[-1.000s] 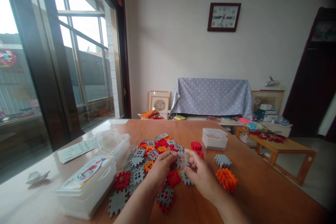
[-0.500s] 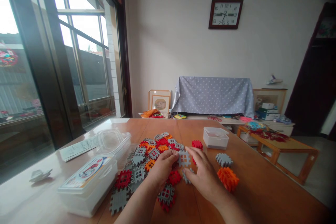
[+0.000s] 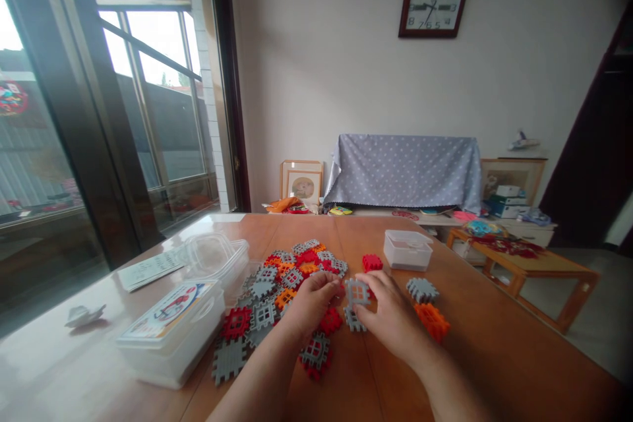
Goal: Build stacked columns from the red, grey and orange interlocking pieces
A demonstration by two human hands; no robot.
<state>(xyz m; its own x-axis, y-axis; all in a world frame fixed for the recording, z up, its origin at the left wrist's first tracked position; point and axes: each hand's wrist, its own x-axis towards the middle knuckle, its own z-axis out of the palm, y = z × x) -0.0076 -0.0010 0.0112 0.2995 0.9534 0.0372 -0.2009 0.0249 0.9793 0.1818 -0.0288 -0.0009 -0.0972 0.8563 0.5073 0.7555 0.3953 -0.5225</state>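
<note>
My right hand [image 3: 388, 306] pinches a grey toothed tile [image 3: 357, 292] with a window grid, thumb below and fingers along its right edge. Close to the tile's left side is my left hand [image 3: 316, 300], thumb and fingers pressed together. Whether anything sits between them I cannot make out. Beneath the held tile another grey tile [image 3: 354, 320] lies on the table. A loose pile of grey, red and orange tiles spreads left of and behind my left hand, including a red window tile [image 3: 236, 322] and a plain grey tile [image 3: 229, 361].
To the left stand a lidded clear box [image 3: 168, 336] and an open clear container [image 3: 217, 260], with a paper booklet [image 3: 151, 270] behind. On the right are a small clear box [image 3: 408, 252], a grey tile stack [image 3: 422, 290], an orange stack [image 3: 432, 322] and a red stack [image 3: 372, 262].
The grey window tile has passed from my left hand's pinch into my right hand, whose fingers have closed on it. It sits slightly further right. The view has tilted down a little.
</note>
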